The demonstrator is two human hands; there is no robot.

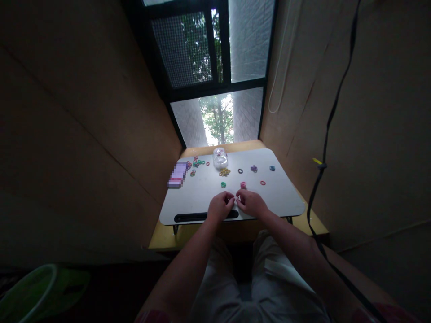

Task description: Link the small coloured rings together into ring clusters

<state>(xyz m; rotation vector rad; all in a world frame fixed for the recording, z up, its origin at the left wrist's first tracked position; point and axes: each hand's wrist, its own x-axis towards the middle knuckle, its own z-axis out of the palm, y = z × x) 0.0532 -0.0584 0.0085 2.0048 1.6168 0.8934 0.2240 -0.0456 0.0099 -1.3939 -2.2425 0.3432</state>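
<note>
My left hand [221, 205] and my right hand [250, 202] meet over the front part of a white folding table [191, 197]. Their fingertips pinch a small pale thing [236, 198] between them, too small to make out fully. Just beyond the fingers lie a green bundle of small rings [223, 184] and a pink bundle [243, 184]. Farther back are a yellow pile [224, 172], a dark ring [240, 171], a purple bundle [253, 168] and a blue one [272, 168]. A single red ring [263, 183] rests right of the pink bundle.
A clear jar [220, 159] stands at the table's back edge. Mixed red and green rings [198, 163] lie at the back left, beside a pixelated purple item [178, 174]. A black slot [190, 217] runs along the front edge. A dark cord [332, 116] hangs at right.
</note>
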